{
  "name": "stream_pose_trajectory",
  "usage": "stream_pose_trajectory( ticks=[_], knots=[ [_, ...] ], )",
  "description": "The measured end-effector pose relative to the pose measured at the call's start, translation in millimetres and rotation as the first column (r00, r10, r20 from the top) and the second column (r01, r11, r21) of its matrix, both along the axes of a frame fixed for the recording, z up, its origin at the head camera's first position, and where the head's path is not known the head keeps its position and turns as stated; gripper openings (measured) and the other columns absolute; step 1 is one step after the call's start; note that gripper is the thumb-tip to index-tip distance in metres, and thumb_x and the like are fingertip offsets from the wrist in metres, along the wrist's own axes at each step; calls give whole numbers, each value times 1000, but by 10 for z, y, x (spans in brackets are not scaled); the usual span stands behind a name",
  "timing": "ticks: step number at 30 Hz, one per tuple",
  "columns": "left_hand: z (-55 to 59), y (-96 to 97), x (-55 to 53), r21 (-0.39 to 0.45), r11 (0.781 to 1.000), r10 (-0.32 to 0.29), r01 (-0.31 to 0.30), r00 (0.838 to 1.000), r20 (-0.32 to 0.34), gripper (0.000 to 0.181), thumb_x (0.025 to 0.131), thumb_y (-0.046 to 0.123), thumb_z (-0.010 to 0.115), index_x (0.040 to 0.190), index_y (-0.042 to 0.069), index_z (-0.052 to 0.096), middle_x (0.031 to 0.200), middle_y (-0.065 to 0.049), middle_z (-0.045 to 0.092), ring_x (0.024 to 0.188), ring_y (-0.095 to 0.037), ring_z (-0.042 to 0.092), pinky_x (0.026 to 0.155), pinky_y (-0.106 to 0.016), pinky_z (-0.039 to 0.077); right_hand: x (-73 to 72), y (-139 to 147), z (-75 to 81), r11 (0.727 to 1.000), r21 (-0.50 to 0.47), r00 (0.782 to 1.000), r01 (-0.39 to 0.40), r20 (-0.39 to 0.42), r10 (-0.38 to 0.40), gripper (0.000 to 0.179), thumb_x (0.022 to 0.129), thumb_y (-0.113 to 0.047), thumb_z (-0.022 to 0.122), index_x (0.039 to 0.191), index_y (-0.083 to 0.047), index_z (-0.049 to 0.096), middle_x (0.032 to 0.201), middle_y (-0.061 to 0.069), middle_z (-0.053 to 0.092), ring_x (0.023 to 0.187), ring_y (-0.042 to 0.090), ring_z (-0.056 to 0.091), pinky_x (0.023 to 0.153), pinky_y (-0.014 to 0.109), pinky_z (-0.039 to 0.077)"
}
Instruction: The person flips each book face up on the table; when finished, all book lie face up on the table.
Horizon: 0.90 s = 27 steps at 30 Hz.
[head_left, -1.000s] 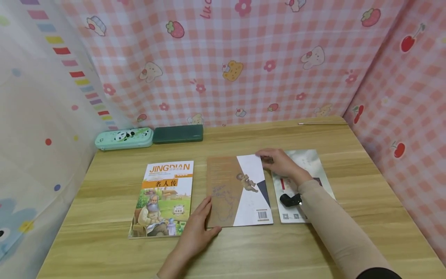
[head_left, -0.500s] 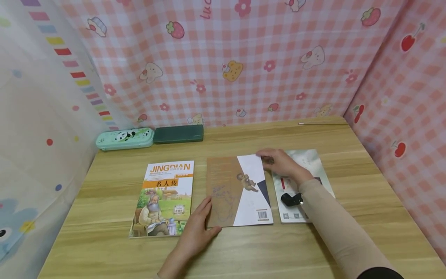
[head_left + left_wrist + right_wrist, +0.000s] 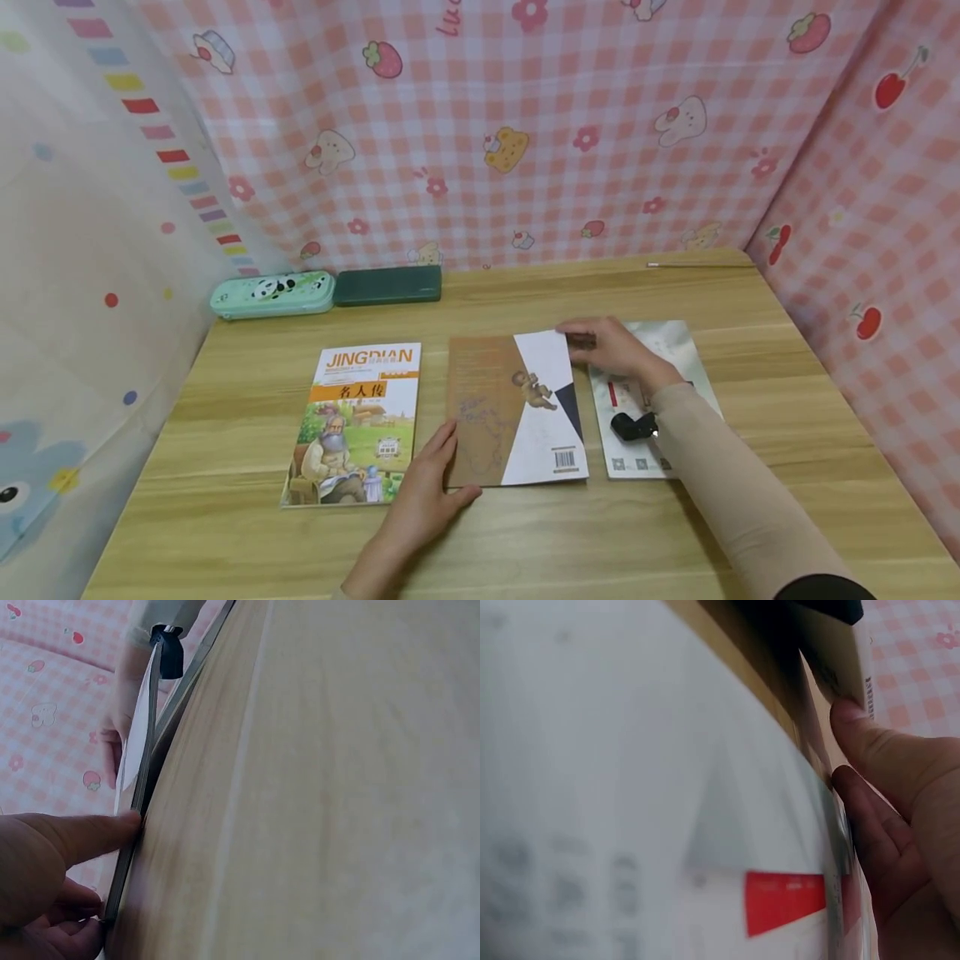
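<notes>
In the head view, a book (image 3: pixel 480 417) with a brown and white back cover and a barcode lies in front of me between my hands. My left hand (image 3: pixel 425 500) touches its lower left corner, thumb along the bottom edge and fingers against the left edge. My right hand (image 3: pixel 615 354) grips the upper right side. The right wrist view has the thumb (image 3: pixel 877 746) on the book's edge and the other fingers (image 3: pixel 877 825) lower down. From the left wrist, the book's right side stands off the table, while the left thumb (image 3: pixel 97 832) presses its lower edge.
Left of it lies a book (image 3: pixel 352 442) with a bearded figure on its cover. A pale book (image 3: pixel 667 342) is on the right, partly under my forearm and the black wrist camera (image 3: pixel 632 427). Along the back are a mint panda case (image 3: pixel 273 293), a dark green case (image 3: pixel 388 285) and a thin stick (image 3: pixel 697 265).
The head view has shifted slightly. Both hands and the brown and white book keep nearly the same positions.
</notes>
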<state>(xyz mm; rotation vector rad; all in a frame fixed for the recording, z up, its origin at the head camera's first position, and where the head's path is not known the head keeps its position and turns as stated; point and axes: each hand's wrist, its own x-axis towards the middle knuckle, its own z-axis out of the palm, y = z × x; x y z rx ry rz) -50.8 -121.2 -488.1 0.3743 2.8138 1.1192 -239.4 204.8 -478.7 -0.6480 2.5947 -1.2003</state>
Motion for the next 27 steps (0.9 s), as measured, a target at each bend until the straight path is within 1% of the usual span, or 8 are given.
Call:
stream_pose_trajectory(
  ticks=[3, 7, 10, 14, 17, 20, 24, 27],
  knots=[
    [2, -1, -2, 4, 1000, -1, 1, 1000, -5, 90, 78, 25, 89, 147, -11, 43, 159, -20, 36, 144, -38, 36, 119, -50, 31, -6, 12, 6, 1000, -11, 1000, 14, 16, -14, 51, 90, -1, 75, 139, -4, 60, 138, 16, 61, 125, 32, 60, 105, 45, 50],
    [2, -2, -1, 23, 1000, 6, -6, 1000, -3, 93, 75, 25, 91, 147, -10, 43, 159, -19, 36, 144, -39, 37, 119, -51, 32, -7, 32, 10, 999, -25, 1000, 27, 12, -27, 49, 90, -5, 76, 138, -6, 63, 137, 13, 63, 123, 29, 62, 104, 44, 51],
    [-1, -5, 11, 38, 999, 16, -16, 1000, -9, 90, 76, 22, 90, 147, -9, 44, 159, -19, 37, 144, -38, 37, 119, -51, 31, -9, 38, 4, 998, -54, 1000, 19, 10, -19, 48, 90, -6, 76, 136, -4, 63, 134, 14, 65, 120, 30, 63, 102, 44, 53],
    [-9, -14, 39, 57, 998, 25, -24, 999, -30, 84, 80, 20, 87, 145, -10, 45, 158, -19, 38, 145, -37, 36, 119, -50, 30, -13, 39, -2, 995, -100, 999, 28, 33, -25, 47, 90, -5, 76, 136, -3, 63, 132, 16, 66, 119, 30, 65, 99, 41, 55],
    [-5, -24, 53, 99, 994, 39, -35, 999, -38, 78, 81, 20, 85, 143, -10, 48, 158, -18, 39, 145, -37, 36, 119, -49, 30, -13, 38, 4, 992, -119, 998, 47, 52, -41, 47, 91, -6, 75, 136, -5, 64, 131, 15, 66, 119, 30, 65, 99, 40, 55],
    [9, -34, 54, 160, 986, 62, -53, 997, -48, 73, 82, 17, 85, 140, -10, 51, 156, -17, 42, 143, -35, 39, 117, -47, 32, -14, 31, 33, 988, -146, 997, 56, 64, -47, 47, 91, -7, 75, 136, -4, 63, 131, 16, 66, 120, 31, 64, 99, 39, 55],
    [36, -52, 47, 229, 970, 99, -81, 993, -67, 69, 81, 13, 85, 138, -10, 54, 153, -15, 46, 142, -32, 43, 116, -43, 35, -18, 16, 111, 980, -188, 996, 64, 65, -53, 47, 91, -7, 75, 136, -2, 62, 133, 18, 64, 123, 34, 62, 100, 38, 54],
    [63, -70, 40, 272, 957, 123, -97, 989, -82, 69, 80, 10, 86, 138, -9, 55, 153, -14, 46, 141, -29, 43, 116, -40, 35, -27, -3, 184, 973, -223, 997, 65, 52, -55, 48, 91, -7, 75, 137, 0, 61, 135, 19, 63, 124, 35, 61, 101, 36, 53]
  ],
)
